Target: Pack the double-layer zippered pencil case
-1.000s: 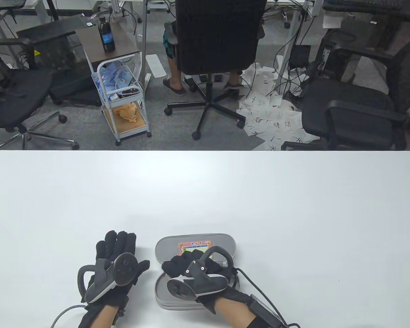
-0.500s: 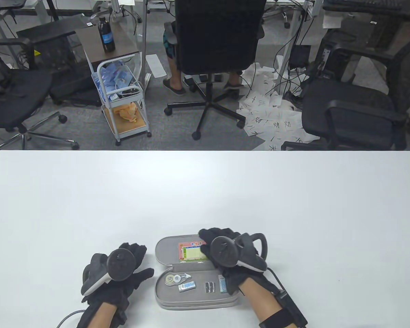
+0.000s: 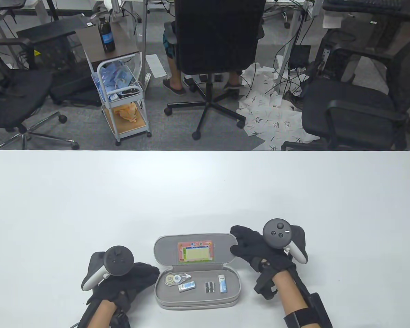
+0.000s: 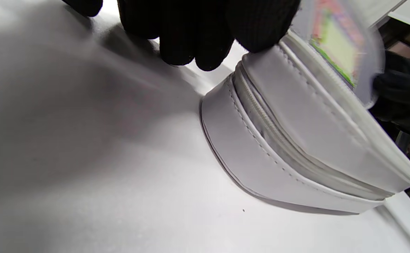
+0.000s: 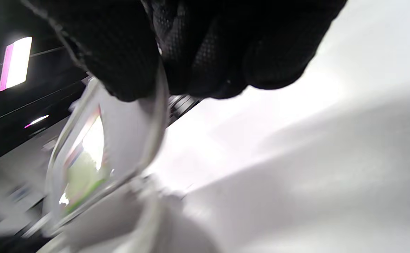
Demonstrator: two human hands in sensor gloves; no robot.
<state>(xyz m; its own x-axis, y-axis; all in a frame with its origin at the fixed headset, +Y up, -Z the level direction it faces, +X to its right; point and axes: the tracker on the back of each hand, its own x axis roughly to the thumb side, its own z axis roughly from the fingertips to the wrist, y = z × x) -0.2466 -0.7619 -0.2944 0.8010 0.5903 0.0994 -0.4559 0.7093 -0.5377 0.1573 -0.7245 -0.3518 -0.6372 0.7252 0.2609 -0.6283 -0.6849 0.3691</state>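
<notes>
The grey pencil case [image 3: 197,300] lies open near the table's front edge, its lid [image 3: 165,247] folded back with a colourful card [image 3: 195,252] inside. The tray holds a correction tape [image 3: 173,279], a small eraser [image 3: 187,286], two small dark pieces [image 3: 209,287] and a blue-and-white eraser [image 3: 222,284]. My left hand [image 3: 136,276] lies at the case's left end; in the left wrist view one fingertip [image 4: 261,24] rests on the case's rim [image 4: 278,154]. My right hand [image 3: 253,247] pinches the right end of the lid; its fingers [image 5: 120,63] close on the lid's edge [image 5: 85,154].
The white table [image 3: 205,191] stretches behind and to both sides of the case. Office chairs [image 3: 212,41], a small cart [image 3: 123,99] and scattered papers [image 3: 270,119] stand on the floor beyond the far edge.
My right hand has left the tray and moved right to the lid's end, uncovering the items. The lid has swung back further. My left hand has drawn back and turned toward the case's left end.
</notes>
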